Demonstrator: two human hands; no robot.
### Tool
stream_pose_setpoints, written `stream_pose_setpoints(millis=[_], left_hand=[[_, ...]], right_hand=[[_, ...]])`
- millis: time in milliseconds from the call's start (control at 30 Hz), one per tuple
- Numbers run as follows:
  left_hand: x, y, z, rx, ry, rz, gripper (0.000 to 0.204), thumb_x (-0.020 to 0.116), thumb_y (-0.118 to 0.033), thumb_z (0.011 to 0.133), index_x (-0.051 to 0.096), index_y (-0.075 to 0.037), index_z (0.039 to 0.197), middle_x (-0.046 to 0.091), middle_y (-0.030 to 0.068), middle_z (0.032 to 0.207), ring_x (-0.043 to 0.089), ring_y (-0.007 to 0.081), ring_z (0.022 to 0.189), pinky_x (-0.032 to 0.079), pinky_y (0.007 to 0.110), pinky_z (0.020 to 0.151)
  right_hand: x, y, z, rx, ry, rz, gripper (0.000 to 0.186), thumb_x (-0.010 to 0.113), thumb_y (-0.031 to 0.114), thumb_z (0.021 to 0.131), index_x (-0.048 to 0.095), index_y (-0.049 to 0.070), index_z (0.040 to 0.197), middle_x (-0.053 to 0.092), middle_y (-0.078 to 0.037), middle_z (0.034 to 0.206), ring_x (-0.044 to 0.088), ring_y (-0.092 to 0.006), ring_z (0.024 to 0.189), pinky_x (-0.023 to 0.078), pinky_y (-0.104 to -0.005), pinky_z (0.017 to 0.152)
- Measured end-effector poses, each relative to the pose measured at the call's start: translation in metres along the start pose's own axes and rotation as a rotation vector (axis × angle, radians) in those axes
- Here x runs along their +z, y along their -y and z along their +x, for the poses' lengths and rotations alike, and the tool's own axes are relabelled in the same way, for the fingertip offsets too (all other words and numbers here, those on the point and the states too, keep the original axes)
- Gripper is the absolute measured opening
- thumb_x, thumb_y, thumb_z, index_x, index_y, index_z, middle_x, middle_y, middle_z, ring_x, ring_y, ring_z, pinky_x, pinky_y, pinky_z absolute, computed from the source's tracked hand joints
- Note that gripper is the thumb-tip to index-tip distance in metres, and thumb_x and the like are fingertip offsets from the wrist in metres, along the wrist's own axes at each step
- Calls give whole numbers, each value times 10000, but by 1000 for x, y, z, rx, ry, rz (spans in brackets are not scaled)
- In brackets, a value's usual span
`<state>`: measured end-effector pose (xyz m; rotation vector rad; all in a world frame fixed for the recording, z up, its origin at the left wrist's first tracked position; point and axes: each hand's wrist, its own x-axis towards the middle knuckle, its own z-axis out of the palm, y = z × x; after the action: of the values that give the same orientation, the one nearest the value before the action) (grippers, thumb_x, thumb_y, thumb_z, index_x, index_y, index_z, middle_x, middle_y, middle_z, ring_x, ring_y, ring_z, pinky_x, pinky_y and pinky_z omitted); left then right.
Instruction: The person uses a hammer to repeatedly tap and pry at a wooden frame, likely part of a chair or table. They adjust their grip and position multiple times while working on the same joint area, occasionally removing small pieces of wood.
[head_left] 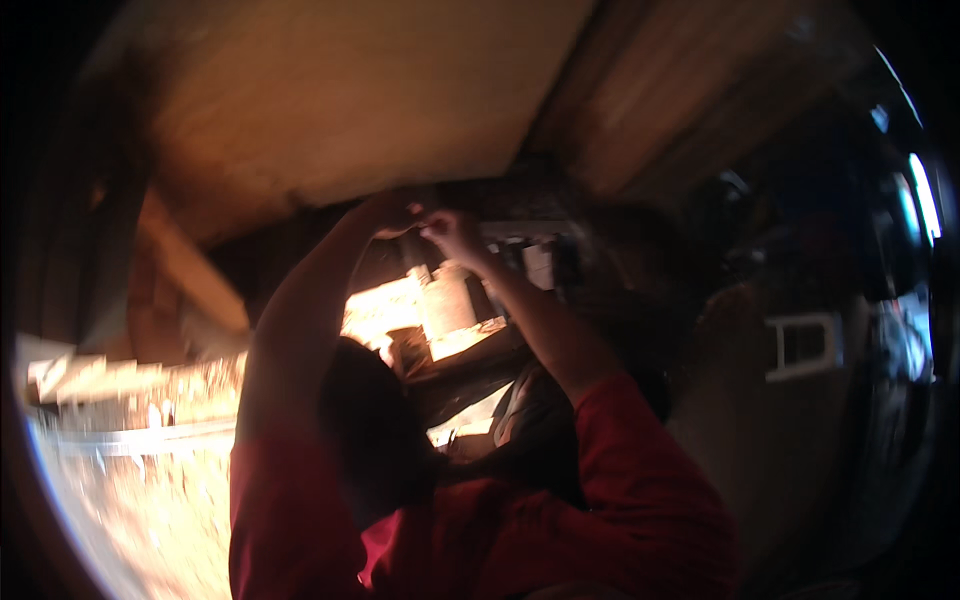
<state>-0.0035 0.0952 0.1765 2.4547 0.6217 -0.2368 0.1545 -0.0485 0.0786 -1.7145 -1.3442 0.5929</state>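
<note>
Both my bare arms reach forward from red sleeves, and the hands meet close together below the edge of a large tan wooden panel [350,110]. My left hand [396,213] is in shadow, its fingers bent in toward the other hand. My right hand [456,238] comes from the right with its fingertips pinched, almost touching the left fingertips. Whatever is between the fingers is too small, dark and blurred to name. Under the hands stands a pale block-like thing [447,303] in strong sunlight.
A slanting wooden brace [190,262] is at the left. Wooden boards [665,95] run across the upper right. Sunlit ground [160,510] shows at lower left. A white frame-like object [803,346] stands in the dark area at right.
</note>
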Motion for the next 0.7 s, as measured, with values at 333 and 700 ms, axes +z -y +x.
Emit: stream_pose_setpoints(millis=[333,700], left_hand=[[-10,-98,16,201,-142,-292,395,552,-368,1128,768,-73,1279,806,108,1087,731,178,785,598,372,790],[-11,-157,5,91,-406,262,287,568,-327,1061,771,-125,1056,794,168,995,767,398,962,601,526,846]], right_hand=[[-142,75,-3,-41,-3,-411,132,767,182,928,798,62,974,794,-171,960,775,-339,947,594,-475,825],[-131,82,-18,140,-294,-430,105,729,113,854,791,67,925,791,-199,947,773,-409,910,600,-516,823]])
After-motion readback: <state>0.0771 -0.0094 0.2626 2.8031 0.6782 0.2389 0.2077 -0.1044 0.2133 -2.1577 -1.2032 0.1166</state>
